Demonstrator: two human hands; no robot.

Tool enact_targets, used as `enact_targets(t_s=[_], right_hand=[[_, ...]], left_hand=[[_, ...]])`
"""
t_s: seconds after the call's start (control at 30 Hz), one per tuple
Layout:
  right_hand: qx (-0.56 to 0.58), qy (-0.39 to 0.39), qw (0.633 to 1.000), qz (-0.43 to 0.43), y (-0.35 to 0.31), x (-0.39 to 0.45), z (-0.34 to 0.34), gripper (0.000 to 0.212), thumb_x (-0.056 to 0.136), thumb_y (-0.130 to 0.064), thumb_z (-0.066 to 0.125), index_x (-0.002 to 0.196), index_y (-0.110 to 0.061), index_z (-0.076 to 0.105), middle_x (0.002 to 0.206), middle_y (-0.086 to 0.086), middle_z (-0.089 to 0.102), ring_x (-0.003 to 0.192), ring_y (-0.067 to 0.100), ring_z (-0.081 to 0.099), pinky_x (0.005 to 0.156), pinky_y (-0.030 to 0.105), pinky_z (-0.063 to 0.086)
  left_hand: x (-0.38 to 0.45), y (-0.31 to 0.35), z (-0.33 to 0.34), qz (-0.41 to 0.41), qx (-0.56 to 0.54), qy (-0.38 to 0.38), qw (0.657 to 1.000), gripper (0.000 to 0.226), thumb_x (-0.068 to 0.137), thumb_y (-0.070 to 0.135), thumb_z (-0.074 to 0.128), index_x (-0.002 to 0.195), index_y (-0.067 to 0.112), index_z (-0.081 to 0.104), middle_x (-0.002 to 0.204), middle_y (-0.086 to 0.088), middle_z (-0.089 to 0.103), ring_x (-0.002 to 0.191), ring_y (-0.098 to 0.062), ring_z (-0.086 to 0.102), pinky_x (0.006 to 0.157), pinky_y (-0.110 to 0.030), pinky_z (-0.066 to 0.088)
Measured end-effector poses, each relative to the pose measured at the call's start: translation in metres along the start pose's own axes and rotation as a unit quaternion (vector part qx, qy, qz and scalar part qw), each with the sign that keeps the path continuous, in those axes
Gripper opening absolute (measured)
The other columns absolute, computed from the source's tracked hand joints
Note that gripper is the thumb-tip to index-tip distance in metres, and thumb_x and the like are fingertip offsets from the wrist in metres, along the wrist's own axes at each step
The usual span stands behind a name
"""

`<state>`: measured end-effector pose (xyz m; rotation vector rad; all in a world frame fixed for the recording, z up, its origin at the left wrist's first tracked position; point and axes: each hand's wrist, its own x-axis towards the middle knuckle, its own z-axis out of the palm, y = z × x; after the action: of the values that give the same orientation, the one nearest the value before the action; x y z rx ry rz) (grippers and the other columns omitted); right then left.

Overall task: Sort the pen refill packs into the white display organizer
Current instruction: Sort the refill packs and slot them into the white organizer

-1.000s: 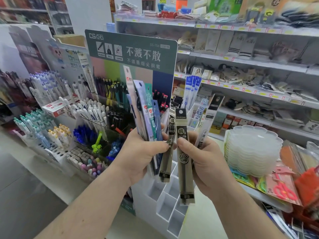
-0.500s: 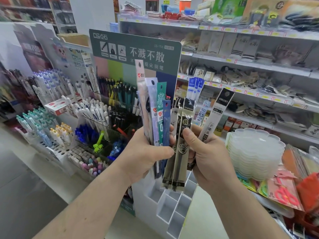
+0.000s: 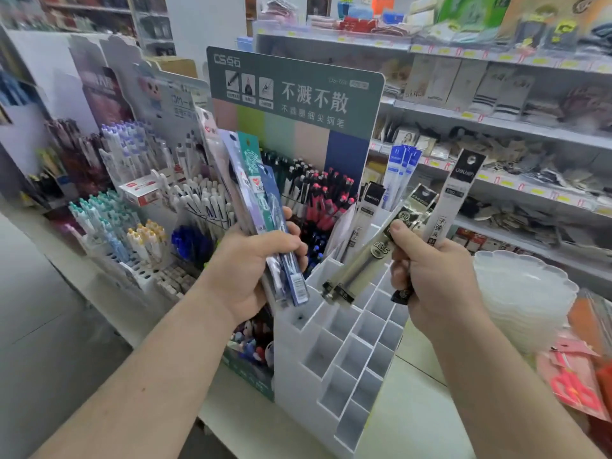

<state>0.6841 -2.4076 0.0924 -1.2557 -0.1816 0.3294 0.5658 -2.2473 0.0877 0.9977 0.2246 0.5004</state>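
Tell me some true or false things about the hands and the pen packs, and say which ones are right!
1. The left hand grips a fan of colourful refill packs. True.
2. The right hand is empty. False: it pinches black and silver refill packs, tilted over the organizer.
3. The white display organizer has many open compartments at the front. True.
4. The blue packs lie flat on the floor. False: they stand upright in a back compartment of the organizer.
5. The big green sign stands behind the pens. True.
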Motion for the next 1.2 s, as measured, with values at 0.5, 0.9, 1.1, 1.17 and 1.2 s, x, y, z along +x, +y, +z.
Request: enact_targets(t_s=[0.5, 0.9, 1.1, 1.17, 1.2], right_hand=[[-0.293, -0.05, 0.952, -0.078, 0.044, -0.007, 0.037, 0.039, 0.084, -0.031, 0.078, 0.068, 0.001, 0.062, 0.052, 0.002, 0.051, 0.048, 0.017, 0.044, 0.051, 0.036, 0.042], [-0.135, -0.071, 0.988, 0.034, 0.026, -0.008, 0.008, 0.014, 0.087, -0.015, 0.074, 0.085, -0.007, 0.063, 0.059, 0.003, 0.041, 0.047, 0.015, 0.03, 0.045, 0.027, 0.024], [-0.096, -0.034, 0.994, 0.045, 0.004, -0.016, -0.017, 0.029, 0.089, -0.01, 0.069, 0.07, -0.015, 0.047, 0.043, -0.002, 0.039, 0.039, 0.016, 0.039, 0.047, 0.027, 0.031], [-0.085, -0.025, 0.995, 0.04, -0.005, -0.016, -0.024, 0.023, 0.092, -0.004, 0.061, 0.074, -0.012, 0.048, 0.043, -0.001, 0.037, 0.041, 0.019, 0.039, 0.045, 0.027, 0.034], [-0.072, -0.02, 0.996, 0.047, -0.008, -0.016, -0.028, 0.017, 0.093, -0.002, 0.054, 0.079, -0.01, 0.051, 0.046, 0.0, 0.035, 0.042, 0.019, 0.037, 0.043, 0.025, 0.033]], left_hand=[[-0.01, 0.016, -0.008, 0.048, 0.083, 0.03, 0.995, 0.04, 0.063, -0.004, 0.063, 0.101, 0.007, 0.059, 0.072, -0.001, 0.061, 0.056, -0.015, 0.059, 0.053, -0.029, 0.053], [-0.007, 0.014, 0.014, 0.005, 0.09, -0.043, 0.995, 0.039, 0.062, -0.003, 0.064, 0.1, 0.005, 0.06, 0.073, -0.004, 0.065, 0.057, -0.018, 0.063, 0.056, -0.031, 0.056], [0.001, 0.006, 0.04, -0.038, 0.11, -0.161, 0.98, 0.018, 0.063, -0.003, 0.067, 0.078, 0.008, 0.07, 0.074, -0.013, 0.064, 0.064, -0.024, 0.066, 0.065, -0.038, 0.06], [0.007, 0.002, 0.052, -0.047, 0.112, -0.197, 0.973, 0.02, 0.064, -0.003, 0.067, 0.076, 0.012, 0.073, 0.071, -0.012, 0.063, 0.063, -0.025, 0.065, 0.067, -0.04, 0.059], [0.009, -0.001, 0.058, -0.052, 0.116, -0.213, 0.969, 0.021, 0.064, -0.003, 0.067, 0.078, 0.012, 0.073, 0.069, -0.011, 0.063, 0.062, -0.026, 0.064, 0.066, -0.039, 0.059]])
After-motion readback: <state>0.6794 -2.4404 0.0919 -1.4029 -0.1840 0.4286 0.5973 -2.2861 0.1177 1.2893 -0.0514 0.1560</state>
